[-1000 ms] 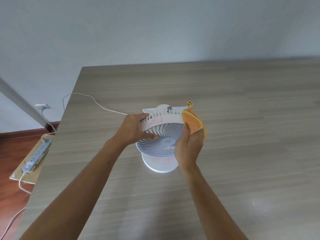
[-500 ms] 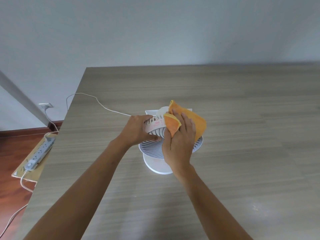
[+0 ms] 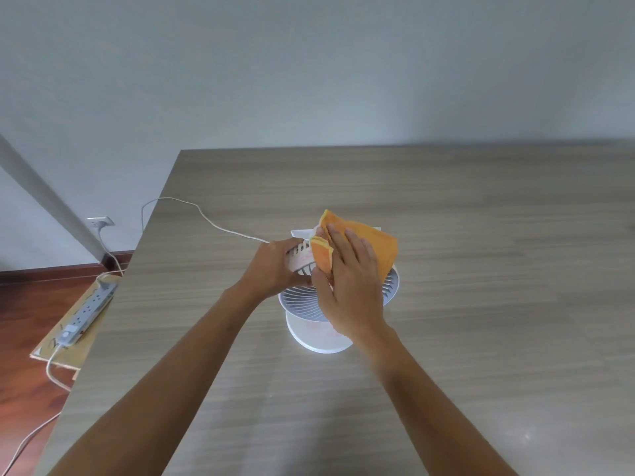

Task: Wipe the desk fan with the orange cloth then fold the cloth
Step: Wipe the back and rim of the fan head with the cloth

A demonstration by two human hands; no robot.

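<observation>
Orange cloth: we see it draped over the top right of the fan head, pressed there under the right hand.
Desk fan: white, standing on its round base near the middle of the wooden desk, its grille tilted up toward us.
Right hand: we find it flat on the cloth, fingers straight and pointing away from us, thumb at the grille's near edge.
Left hand: we see its fingers and thumb curled round the left rim of the fan head, gripping it.
Cable: thin and white, running from the fan across the desk's far left corner and over the edge.
Floor items: a grey power strip lies on a piece of cardboard on the dark red floor, left of the desk; a wall socket sits above it.
Change from a second ago: we note the right hand then pinched the bunched cloth at the fan's right side; now it lies across the top, and more cloth is spread out.
Writing: faint reddish marks show on the fan's rim and base; we cannot read them.
Containers: we make out nothing that holds other things.
</observation>
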